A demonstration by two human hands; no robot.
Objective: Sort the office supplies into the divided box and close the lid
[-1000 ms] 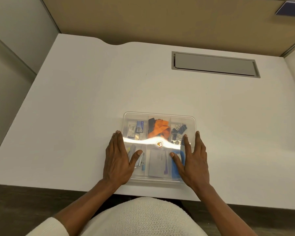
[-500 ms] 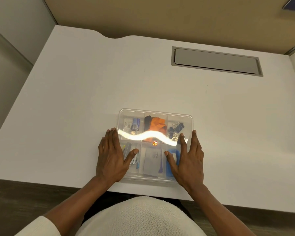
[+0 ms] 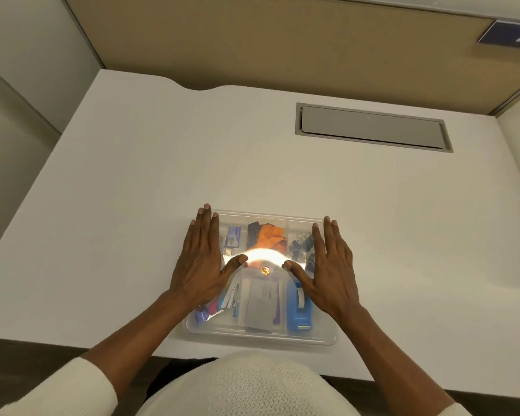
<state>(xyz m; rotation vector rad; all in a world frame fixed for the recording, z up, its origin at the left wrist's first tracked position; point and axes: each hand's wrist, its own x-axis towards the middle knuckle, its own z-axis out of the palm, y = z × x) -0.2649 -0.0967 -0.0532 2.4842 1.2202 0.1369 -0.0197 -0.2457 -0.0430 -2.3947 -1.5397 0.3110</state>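
Observation:
A clear divided box (image 3: 261, 334) lies at the near edge of the white desk, its transparent lid (image 3: 270, 216) lying flat over it. Through the lid I see an orange and black lanyard (image 3: 267, 240), black binder clips (image 3: 302, 244), small staple boxes (image 3: 232, 238), pens and a small stapler (image 3: 222, 304), a grey card pack (image 3: 260, 307) and a blue tape dispenser (image 3: 299, 307). My left hand (image 3: 200, 259) lies flat on the lid's left side, fingers spread. My right hand (image 3: 330, 265) lies flat on the right side, likewise spread. A bright glare crosses the lid between my thumbs.
The white desk (image 3: 132, 190) has a grey cable hatch (image 3: 373, 127) at the back right. Tan and grey partition walls enclose it, with a blue number sign (image 3: 512, 34) at the top right. The desk's near edge runs just under the box.
Both hands have slid from the near half of the lid toward its far corners, staying flat on it. The head view has shifted, so the box appears lower and larger.

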